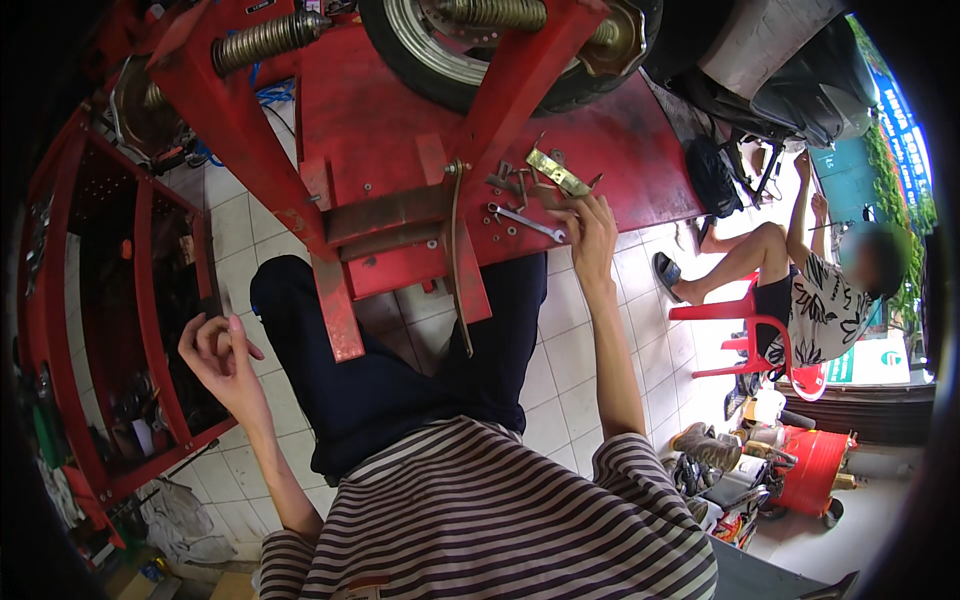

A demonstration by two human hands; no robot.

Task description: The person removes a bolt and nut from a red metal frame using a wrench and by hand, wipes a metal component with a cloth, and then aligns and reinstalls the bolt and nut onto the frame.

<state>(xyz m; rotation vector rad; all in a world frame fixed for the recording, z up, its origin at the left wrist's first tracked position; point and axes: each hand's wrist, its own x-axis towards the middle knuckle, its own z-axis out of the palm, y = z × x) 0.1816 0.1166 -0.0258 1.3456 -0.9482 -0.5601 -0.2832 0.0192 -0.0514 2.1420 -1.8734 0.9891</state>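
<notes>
Clock directions are read from the middle of the view. The person's left hand [222, 360] lies toward nine, loosely curled, released. The right hand [592, 235] is at two, beside a brass-coloured angular metal bracket [558, 172]; whether its fingers grasp it cannot be told. The bracket lies at one on a red metal counter [400, 130], just beyond a silver open-ended wrench [527, 223]. Toward eleven, a red steel frame [253, 160] blocks part of the counter; beyond it, at twelve, is a black-tyred wheel [440, 62]. At nine, a red metal open-fronted cabinet [163, 310] holds dim, cluttered items. Farther off, a red cylindrical drum [808, 468] stands at four, contents hidden.
</notes>
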